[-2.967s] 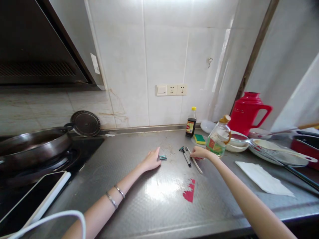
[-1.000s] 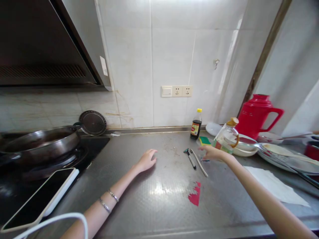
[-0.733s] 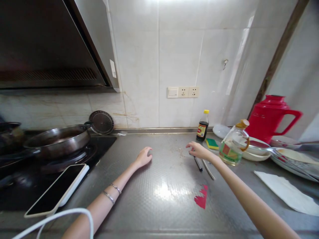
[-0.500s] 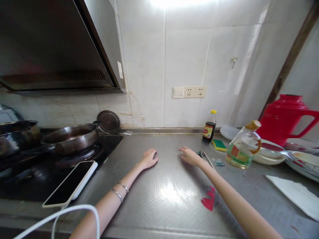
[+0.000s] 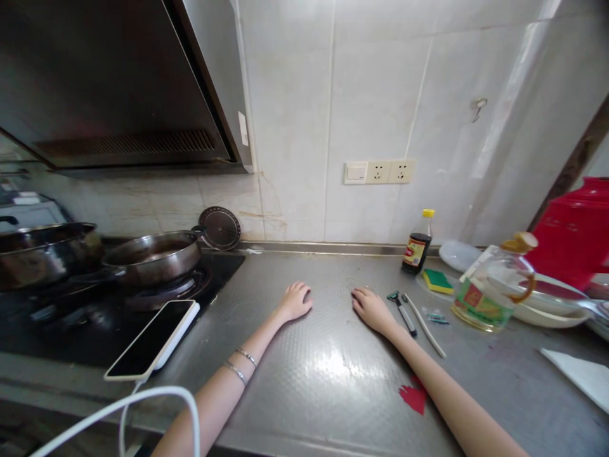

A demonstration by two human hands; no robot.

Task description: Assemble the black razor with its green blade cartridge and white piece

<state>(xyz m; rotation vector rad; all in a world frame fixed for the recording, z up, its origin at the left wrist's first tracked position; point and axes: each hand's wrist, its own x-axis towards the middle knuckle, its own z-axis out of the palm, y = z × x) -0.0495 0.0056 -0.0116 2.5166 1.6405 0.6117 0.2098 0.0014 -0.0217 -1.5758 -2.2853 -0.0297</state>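
My left hand (image 5: 295, 301) lies palm down on the steel counter (image 5: 304, 393), fingers stretched out and nothing in them. Opposite it, my right hand (image 5: 373, 309) also rests on the counter, open and holding nothing. Just right of that hand is a razor (image 5: 403, 312) with a green head and grey handle. A thin whitish curved stick (image 5: 425, 325) lies alongside the razor. Small teal pieces (image 5: 436, 318), too small to make out, sit further right. Partly under my right forearm is a torn red scrap (image 5: 413, 397).
On the left, a pan (image 5: 155, 257) and a pot (image 5: 47, 254) stand on the black stove, beside a phone (image 5: 152, 343) with a white cable. To the right are a sauce bottle (image 5: 417, 246), a sponge (image 5: 438, 281), an oil jug (image 5: 492, 292) and a red thermos (image 5: 571, 228).
The view has turned slightly left, so everything sits further right. My right hand has come down onto the counter, and more of the razor and stick shows beside it.
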